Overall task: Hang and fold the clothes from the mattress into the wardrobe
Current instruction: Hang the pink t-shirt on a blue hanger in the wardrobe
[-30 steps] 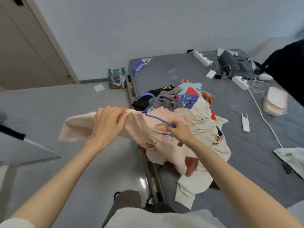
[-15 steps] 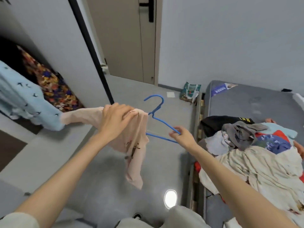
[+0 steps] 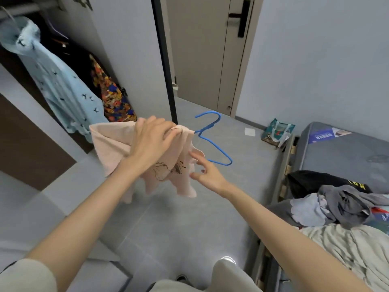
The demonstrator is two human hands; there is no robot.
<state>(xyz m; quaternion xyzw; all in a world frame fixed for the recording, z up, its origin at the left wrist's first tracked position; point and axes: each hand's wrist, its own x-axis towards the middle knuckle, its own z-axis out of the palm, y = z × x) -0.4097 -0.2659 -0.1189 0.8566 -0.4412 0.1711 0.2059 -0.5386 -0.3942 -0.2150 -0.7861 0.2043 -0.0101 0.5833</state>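
Over grey floor, left hand grips shirt; hanger hook points up.

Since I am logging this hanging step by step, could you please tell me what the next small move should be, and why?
Probably the right hand should draw the loose edge of the pink garment over the bare arm of the blue hanger. The left hand grips the bunched cloth by the hook, one hanger arm juts out uncovered, and the right hand is open.
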